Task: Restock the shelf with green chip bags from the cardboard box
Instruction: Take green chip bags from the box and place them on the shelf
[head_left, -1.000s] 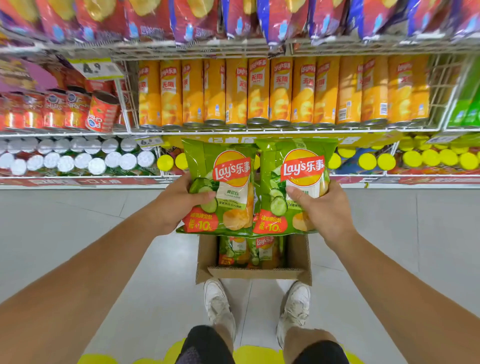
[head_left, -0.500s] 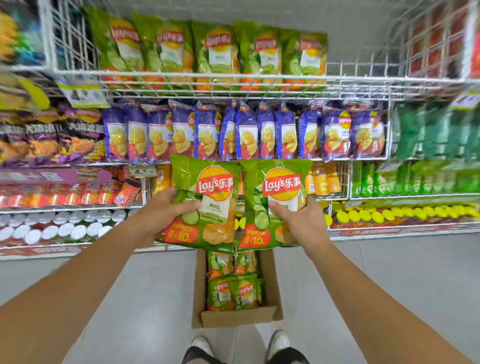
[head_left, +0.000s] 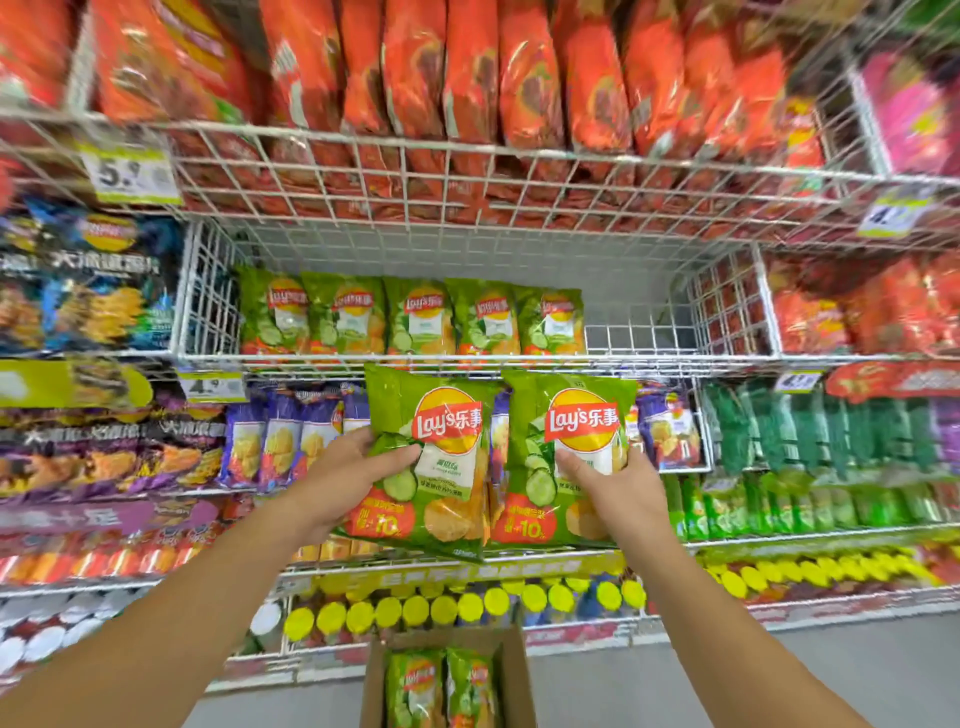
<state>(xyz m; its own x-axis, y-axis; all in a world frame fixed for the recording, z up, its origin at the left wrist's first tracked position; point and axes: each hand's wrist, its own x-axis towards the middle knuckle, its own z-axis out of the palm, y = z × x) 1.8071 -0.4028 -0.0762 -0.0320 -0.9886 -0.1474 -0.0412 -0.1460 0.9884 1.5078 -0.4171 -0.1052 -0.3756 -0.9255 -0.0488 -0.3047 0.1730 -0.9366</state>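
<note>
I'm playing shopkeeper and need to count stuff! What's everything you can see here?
Held green chip bags: two, green, up in front of the shelves.
Shelved green chip bags: five, green, left part of white wire shelf.
Boxed green chip bags: two showing, green, inside cardboard box, bottom.
Orange-red bags: many, top shelf.
Purple bags: several, purple, under the wire shelf.
Yellow lids: one row, yellow, low shelf.
Left hand: one, grips a held bag.
Right hand: one, grips the other.
</note>
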